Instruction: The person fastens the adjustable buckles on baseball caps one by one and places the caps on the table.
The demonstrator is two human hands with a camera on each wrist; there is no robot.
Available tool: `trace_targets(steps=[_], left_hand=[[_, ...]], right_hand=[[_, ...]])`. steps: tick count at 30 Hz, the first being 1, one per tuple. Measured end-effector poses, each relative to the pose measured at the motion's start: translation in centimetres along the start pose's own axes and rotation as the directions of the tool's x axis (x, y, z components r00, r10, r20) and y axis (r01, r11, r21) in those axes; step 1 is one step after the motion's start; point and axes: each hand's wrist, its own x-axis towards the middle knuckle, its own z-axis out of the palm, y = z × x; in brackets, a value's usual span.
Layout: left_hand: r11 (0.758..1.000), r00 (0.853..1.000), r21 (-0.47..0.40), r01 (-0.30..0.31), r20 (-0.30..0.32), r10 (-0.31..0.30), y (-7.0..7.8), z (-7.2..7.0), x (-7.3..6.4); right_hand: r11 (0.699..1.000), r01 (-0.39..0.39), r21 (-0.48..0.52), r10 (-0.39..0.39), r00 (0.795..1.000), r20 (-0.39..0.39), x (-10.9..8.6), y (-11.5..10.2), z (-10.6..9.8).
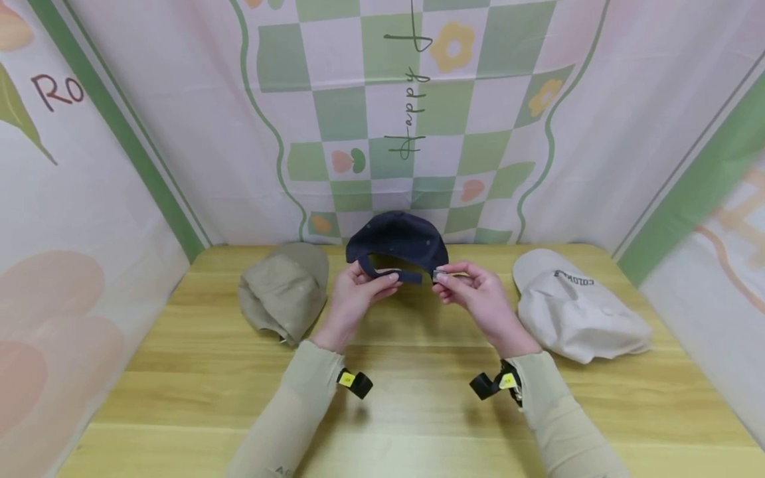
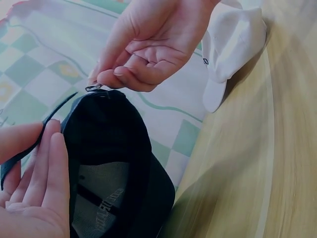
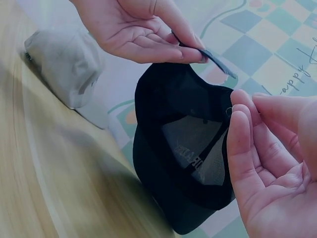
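Left hand (image 1: 352, 299): pinching the strap (image 1: 411, 277), its end loose. Right hand (image 1: 484, 307): pinching the metal clasp (image 2: 93, 88), apart from the left. Navy cap (image 1: 397, 238): twelve o'clock from the hands; probably light, soft, unbreakable, prone to sag; best held at strap and clasp. Khaki cap (image 1: 283, 292): nine o'clock. Cream cap (image 1: 576, 309): three o'clock, on the wooden table (image 1: 412, 418)
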Motion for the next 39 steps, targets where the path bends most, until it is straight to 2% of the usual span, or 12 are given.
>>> trace_targets(steps=[13,25,39], left_hand=[[0.999,0.999,0.026,-0.021,-0.025,0.022,-0.2,0.4,0.0],[1.000,1.000,0.006,-0.012,0.009,0.012,-0.2,0.4,-0.2],[0.999,0.999,0.015,-0.038,-0.008,0.039,-0.5,0.8,0.0]], right_hand=[[1.000,-0.003,0.029,0.002,1.000,0.028,-0.1,-0.4,0.9],[0.999,-0.021,0.046,0.020,1.000,0.015,0.0,-0.2,1.3],[0.999,-0.027,0.024,0.026,0.999,0.043,-0.1,-0.2,1.3]])
